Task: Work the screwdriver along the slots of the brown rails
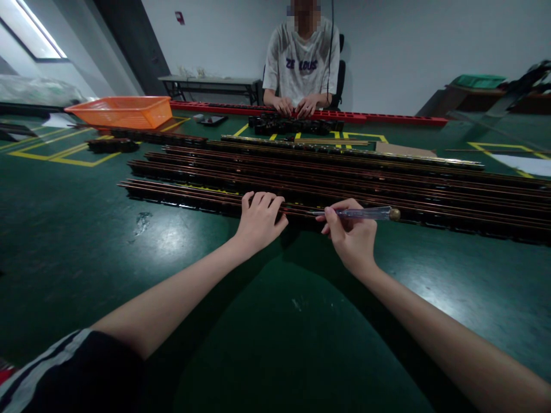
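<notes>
Several long dark strips with copper-coloured rods along them lie side by side across the green table. My left hand [259, 219] rests over the nearest strip [189, 199], its fingers bent over the top and the thumb on the near side. In my right hand [353, 238] is a screwdriver [364, 213] with a clear handle and a round brass-coloured end. It lies nearly level, and its thin shaft points left along the same strip, toward my left hand. Where the tip meets the strip is too small to make out.
Across the table [107, 241] a person [301, 63] has both hands on small dark parts [293, 124] beside a long red rail [400, 119]. An orange basket [123, 113] stands at the back left. A piece of cardboard [404, 150] and white paper [523, 164] lie behind the strips.
</notes>
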{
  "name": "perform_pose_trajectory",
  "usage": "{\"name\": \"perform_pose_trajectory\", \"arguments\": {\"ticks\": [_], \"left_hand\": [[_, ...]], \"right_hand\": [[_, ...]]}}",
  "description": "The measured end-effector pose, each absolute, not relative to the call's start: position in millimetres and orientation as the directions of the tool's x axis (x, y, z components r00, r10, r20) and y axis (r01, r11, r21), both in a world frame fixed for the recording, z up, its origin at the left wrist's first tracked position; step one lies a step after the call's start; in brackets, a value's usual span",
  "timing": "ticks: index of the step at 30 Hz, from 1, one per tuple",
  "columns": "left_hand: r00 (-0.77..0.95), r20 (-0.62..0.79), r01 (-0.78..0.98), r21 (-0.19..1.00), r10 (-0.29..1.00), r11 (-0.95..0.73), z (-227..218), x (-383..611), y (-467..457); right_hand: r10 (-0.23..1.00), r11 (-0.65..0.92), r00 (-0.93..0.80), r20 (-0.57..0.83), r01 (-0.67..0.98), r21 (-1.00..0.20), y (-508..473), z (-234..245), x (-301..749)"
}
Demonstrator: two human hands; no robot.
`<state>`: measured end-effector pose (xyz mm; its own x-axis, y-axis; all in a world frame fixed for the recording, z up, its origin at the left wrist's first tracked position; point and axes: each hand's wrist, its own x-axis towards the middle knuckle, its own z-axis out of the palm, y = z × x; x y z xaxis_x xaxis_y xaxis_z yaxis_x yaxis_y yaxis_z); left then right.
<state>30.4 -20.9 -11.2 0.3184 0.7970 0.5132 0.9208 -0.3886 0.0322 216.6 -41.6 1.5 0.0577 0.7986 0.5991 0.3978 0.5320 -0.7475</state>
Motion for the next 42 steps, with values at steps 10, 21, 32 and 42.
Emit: {"name": "perform_pose_trajectory", "arguments": {"ticks": [10,21,32,42], "left_hand": [[0.326,0.496,0.919,0.032,0.805,-0.392,-10.0,29.7,-22.2],[0.345,0.490,0.915,0.014,0.801,-0.403,-10.3,29.1,-22.0],[0.341,0.482,0.909,0.049,0.807,-0.413,-12.8,28.5,-20.5],[0.341,0.472,0.913,0.040,0.813,-0.406,-9.7,29.7,-21.4]], "right_hand": [[0.810,0.514,0.060,0.584,0.406,-0.755,-42.5,2.1,216.1],[0.779,0.517,0.110,0.618,0.445,-0.731,-42.8,0.9,218.7],[0.814,0.517,0.065,0.577,0.372,-0.771,-40.8,2.1,218.5],[0.796,0.518,0.081,0.599,0.421,-0.745,-42.0,2.0,218.4]]}}
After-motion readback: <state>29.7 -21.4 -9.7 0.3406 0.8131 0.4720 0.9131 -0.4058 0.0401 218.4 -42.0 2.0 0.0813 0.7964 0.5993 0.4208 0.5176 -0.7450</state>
